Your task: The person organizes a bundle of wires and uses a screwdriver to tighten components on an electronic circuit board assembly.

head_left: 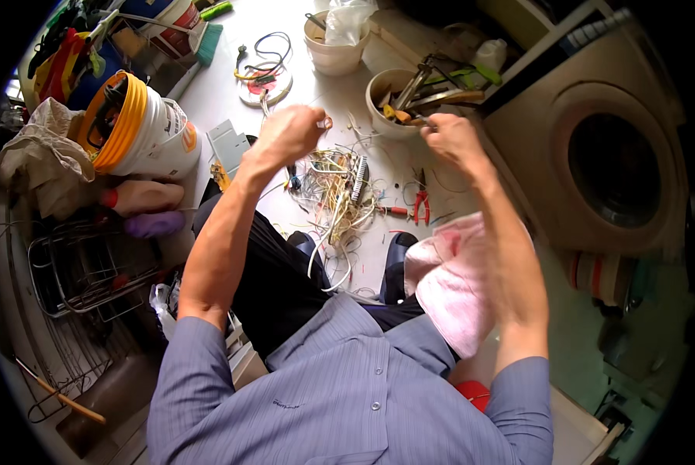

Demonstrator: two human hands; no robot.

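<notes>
My left hand (292, 136) is closed, and a small loop of copper-coloured wire (328, 122) shows at its fingertips. Below it lies a tangled heap of white, yellow and thin coloured wires (336, 186) on the floor between my feet. My right hand (454, 139) is closed beside the rim of a white bucket of tools (377, 97); what its fingers pinch is too small to make out. Red-handled pliers (422, 203) and a screwdriver with a red handle (395, 211) lie right of the heap.
A white-and-orange bucket (161, 136) stands at left, near a wire rack (92, 267). Farther off are a round coil with a cable (266, 85) and a white bucket holding a plastic bag (336, 58). At right stands a washing machine (588, 155). A pink towel (456, 287) covers my right knee.
</notes>
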